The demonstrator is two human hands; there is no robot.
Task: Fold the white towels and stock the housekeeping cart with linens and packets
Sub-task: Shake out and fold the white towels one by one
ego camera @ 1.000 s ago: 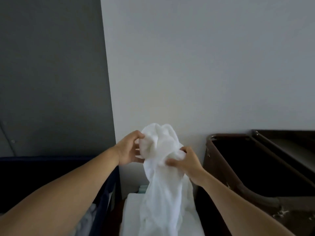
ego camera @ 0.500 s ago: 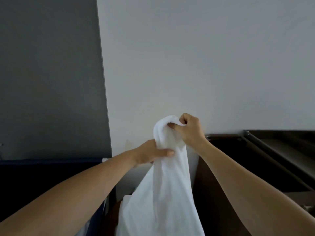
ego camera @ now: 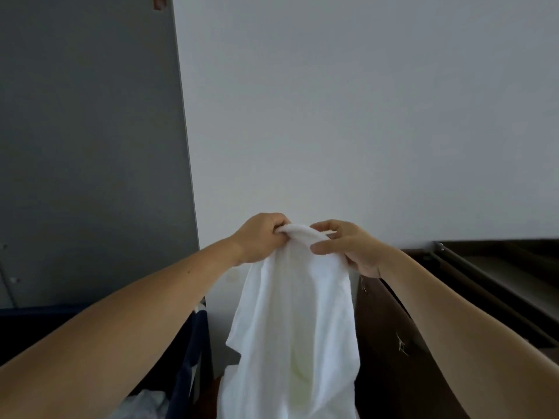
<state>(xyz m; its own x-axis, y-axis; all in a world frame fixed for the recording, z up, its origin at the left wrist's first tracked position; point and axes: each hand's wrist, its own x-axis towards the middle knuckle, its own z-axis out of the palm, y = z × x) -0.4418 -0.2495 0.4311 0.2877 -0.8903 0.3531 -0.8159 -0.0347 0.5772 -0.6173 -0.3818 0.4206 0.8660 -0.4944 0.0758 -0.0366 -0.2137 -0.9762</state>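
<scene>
Both hands hold a white towel (ego camera: 298, 322) up before the wall (ego camera: 348, 116). The left hand (ego camera: 262, 237) has its fingers curled round the towel's top edge; the right hand (ego camera: 348, 247) pinches the same edge just beside it, thumb under, fingers over. The towel hangs down between a dark blue bin (ego camera: 193, 343) on the left and a brown cart (ego camera: 402, 343) on the right.

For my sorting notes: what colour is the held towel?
The towel is plain white; head view.
</scene>
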